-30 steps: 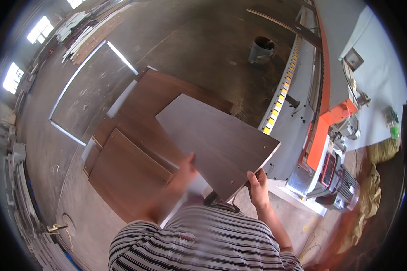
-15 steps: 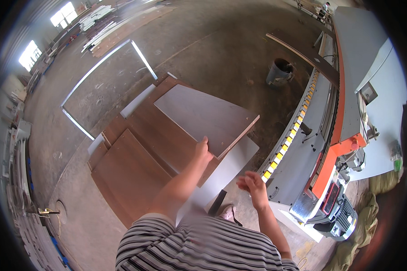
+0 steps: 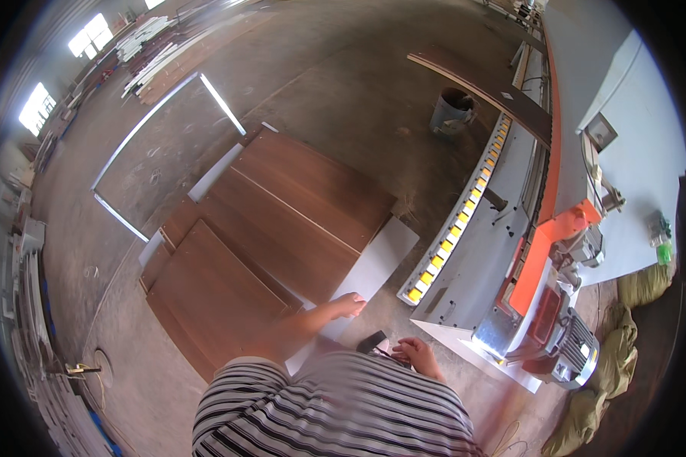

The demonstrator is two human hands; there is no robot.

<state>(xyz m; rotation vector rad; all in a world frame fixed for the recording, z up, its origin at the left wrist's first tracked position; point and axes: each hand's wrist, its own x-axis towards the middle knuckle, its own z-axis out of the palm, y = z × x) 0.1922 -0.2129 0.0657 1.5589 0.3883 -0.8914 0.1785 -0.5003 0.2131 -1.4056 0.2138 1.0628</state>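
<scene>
My left hand (image 3: 348, 305) hovers beside the near right corner of a stack of brown wood-grain panels (image 3: 282, 228), over a white board (image 3: 377, 251) that sticks out from under it. Its fingers are loosely curled together and nothing shows in them. On top of the stack, a brown panel (image 3: 312, 190) lies flat at the far right side. A second brown panel (image 3: 213, 293) rests at the near left, next to my left forearm. My right hand (image 3: 418, 355) is close to my body, apart from the panels, with bent fingers slightly spread and nothing visible in them.
Along the right runs a long machine (image 3: 472, 282) with a yellow-and-white strip, an orange frame (image 3: 537, 266) and a motor (image 3: 575, 354). A dark board (image 3: 480, 87) lies across its far part. A bucket (image 3: 451, 114) stands beyond the stack; a white floor outline (image 3: 133, 137) is left.
The panel that was tilted under my left hand now lies flat on the stack, let go. Both hands have drawn back toward my body, and the view has shifted slightly.
</scene>
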